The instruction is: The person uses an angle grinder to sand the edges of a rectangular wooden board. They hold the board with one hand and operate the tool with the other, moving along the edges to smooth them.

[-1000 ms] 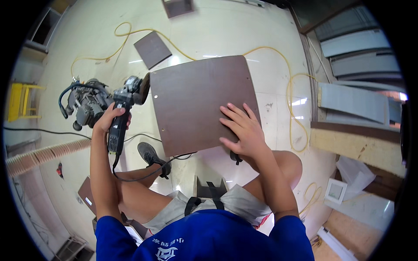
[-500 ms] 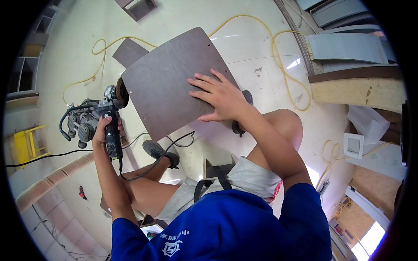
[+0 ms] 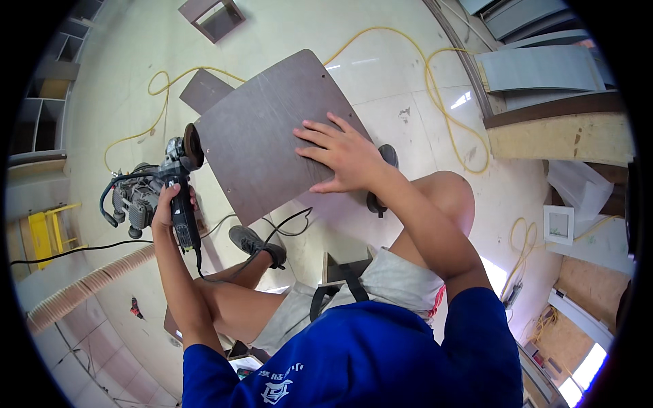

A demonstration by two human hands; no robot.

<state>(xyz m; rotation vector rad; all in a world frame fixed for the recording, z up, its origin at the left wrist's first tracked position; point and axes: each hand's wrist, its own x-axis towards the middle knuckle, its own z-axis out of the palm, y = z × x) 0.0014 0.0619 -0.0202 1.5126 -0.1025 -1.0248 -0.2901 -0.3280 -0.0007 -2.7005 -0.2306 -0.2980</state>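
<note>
My left hand [image 3: 168,206] is wrapped round the body of a black angle grinder [image 3: 181,212], whose brown disc [image 3: 193,146] faces the left edge of a board. That board [image 3: 262,122] is a flat dark grey-brown panel with a rounded far corner and small holes near its edges. My right hand [image 3: 345,158] lies flat on the board's right part, fingers spread. Whether the disc touches the board's edge I cannot tell. A black cord [image 3: 198,262] runs from the grinder's rear end past my left leg.
A grey air compressor [image 3: 136,197] stands left of the grinder. A ribbed beige hose [image 3: 92,285] and a yellow hose [image 3: 435,88] lie on the floor. A smaller dark board [image 3: 204,90] lies beyond the panel, and an open box [image 3: 212,20] farther off. Light panels [image 3: 537,69] are stacked at right.
The grinder and my left hand have shifted slightly right relative to the picture, and the disc is turned a little differently. My right hand stays flat on the board.
</note>
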